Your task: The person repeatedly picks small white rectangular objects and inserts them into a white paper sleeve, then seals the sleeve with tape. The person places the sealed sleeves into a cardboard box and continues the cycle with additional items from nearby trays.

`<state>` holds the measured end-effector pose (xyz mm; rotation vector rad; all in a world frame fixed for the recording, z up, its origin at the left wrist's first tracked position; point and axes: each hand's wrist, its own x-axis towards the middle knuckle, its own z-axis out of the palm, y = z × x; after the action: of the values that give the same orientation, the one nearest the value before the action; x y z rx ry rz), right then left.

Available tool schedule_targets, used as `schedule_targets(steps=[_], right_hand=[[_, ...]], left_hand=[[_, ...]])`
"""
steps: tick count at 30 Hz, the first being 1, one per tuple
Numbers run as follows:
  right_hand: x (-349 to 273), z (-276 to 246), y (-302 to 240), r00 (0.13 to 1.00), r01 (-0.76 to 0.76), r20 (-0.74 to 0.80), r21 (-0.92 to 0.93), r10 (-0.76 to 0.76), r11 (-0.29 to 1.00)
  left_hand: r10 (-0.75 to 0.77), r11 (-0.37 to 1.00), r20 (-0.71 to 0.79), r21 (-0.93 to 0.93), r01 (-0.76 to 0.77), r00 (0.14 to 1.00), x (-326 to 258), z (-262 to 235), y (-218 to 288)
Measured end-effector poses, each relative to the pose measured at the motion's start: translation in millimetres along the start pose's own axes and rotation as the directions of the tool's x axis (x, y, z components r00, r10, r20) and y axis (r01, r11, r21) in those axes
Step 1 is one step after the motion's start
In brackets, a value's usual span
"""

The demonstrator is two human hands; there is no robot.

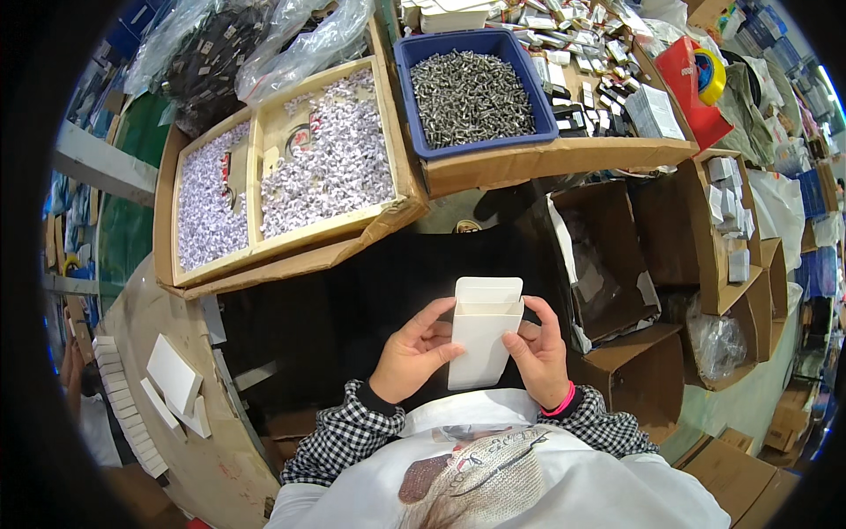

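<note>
A small white carton point(484, 346) is held upright in front of my body, its top flap point(489, 288) raised and its mouth open. My left hand point(414, 349) grips its left edge, thumb on the front face and fingers behind. On the other side my right hand point(539, 346) pinches the right edge, its thumb pressed to the front. Whether anything lies inside the carton cannot be made out. Ahead to the left is a divided wooden tray point(256, 189) of small whitish pieces. A blue bin point(544, 115) full of small metal parts stands ahead.
White cartons point(174, 375) lie on the table point(207, 458) at left, beside a long row of small white boxes point(128, 401). Open cardboard boxes point(612, 273) stand at right. Beyond the bin lie many small loose parts and a yellow tape roll point(710, 76).
</note>
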<state>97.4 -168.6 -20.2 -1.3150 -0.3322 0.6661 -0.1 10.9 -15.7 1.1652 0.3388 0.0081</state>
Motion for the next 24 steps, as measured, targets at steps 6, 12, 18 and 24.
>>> schedule_targets(steps=[6, 12, 18, 24], right_hand=[[1, -1, -4, 0.996, 0.082, 0.032, -0.145, -0.079, 0.986], [10, -15, -15, 0.991, 0.130, 0.093, -0.415, -0.100, 0.901], [18, -13, -31, 0.987, 0.160, 0.089, -0.499, -0.133, 0.851], [20, -12, -29, 0.987, 0.156, 0.109, -0.473, -0.118, 0.867]], left_hand=[[-0.036, 0.992, 0.075, 0.122, 0.027, 0.997, 3, -3, 12], [0.049, 0.975, 0.005, 0.217, -0.049, 0.999, 0, 1, 11], [0.098, 0.978, -0.196, 0.200, -0.058, 0.976, 9, 17, 17], [0.127, 0.959, -0.205, 0.277, -0.067, 0.970, 16, 15, 21]])
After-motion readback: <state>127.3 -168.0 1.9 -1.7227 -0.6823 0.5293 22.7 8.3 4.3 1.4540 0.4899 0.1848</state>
